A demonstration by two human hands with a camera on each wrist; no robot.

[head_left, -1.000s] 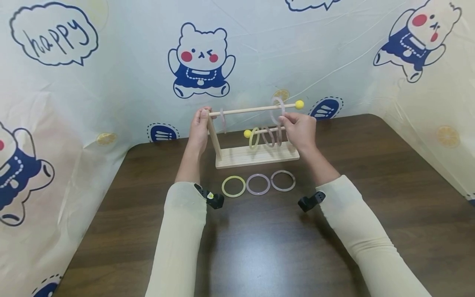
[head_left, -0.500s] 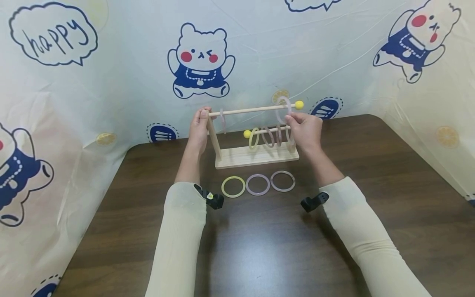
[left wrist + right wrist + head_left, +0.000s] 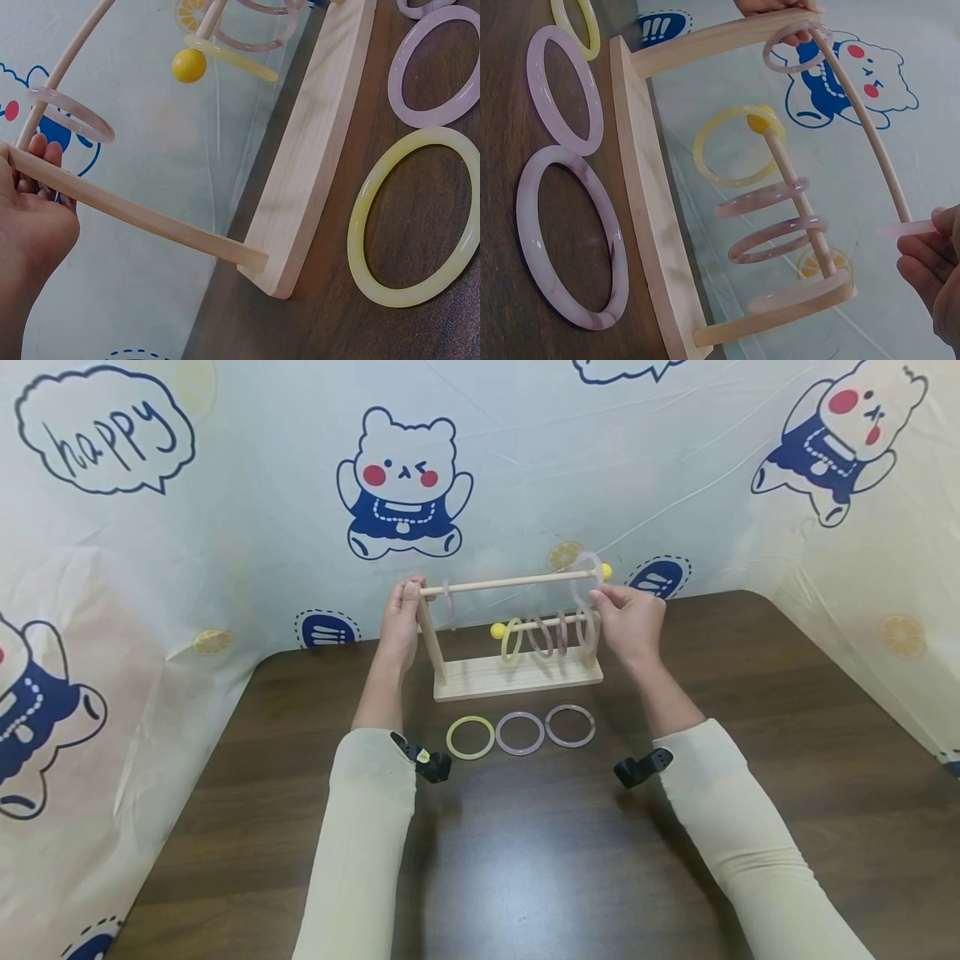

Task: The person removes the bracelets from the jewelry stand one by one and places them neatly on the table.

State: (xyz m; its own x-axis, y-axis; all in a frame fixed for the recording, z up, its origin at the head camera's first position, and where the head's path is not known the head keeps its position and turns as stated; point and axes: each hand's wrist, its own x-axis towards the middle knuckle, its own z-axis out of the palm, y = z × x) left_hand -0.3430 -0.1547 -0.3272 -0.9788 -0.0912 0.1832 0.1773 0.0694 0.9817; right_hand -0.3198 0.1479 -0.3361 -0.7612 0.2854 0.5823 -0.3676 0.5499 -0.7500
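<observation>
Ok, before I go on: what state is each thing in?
Left hand: holding the left post near its top.
Right hand: pinching a ring.
Pinched ring: around the upper rod, by its yellow ball.
Left ring: hanging on the upper rod, near the left post.
Lower rings: four, hanging on the lower rod.
Table rings: three, flat in a row.
Rack: upright.

Left arm (image 3: pixel 381 693) is running almost straight out front, right arm (image 3: pixel 667 697) is kinda slanting inward more. Left grip (image 3: pixel 400 620) is clutching with curled fingers, palm facing inward, while right grip (image 3: pixel 633 622) is pinching, thumb against fingers.
</observation>
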